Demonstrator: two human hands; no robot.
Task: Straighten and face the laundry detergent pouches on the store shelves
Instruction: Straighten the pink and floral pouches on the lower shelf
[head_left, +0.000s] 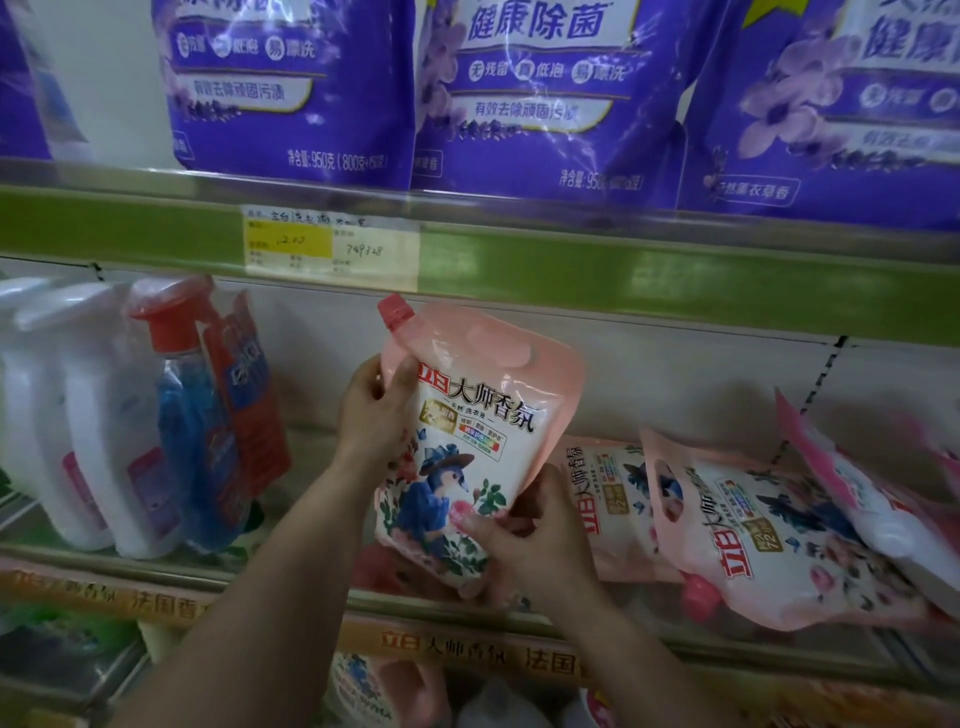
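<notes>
Head view: both forearms are reaching up and forward to the middle shelf (291, 584); the left hand (375, 410) is gripping the upper left edge of a pink pouch (470, 441) below its red cap, and the right hand (524, 535) is pinching its lower right corner. The pouch is standing nearly upright, label outward, near the shelf's front edge. Toppled pink pouches (769, 535) are lying toward the shelf's right end.

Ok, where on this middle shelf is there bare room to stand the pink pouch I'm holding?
Bare shelf shows between the red-capped bottles and the held pink pouch, behind the left hand. Right of the right hand it is crowded: fallen pink pouches lie overlapping there.
</notes>
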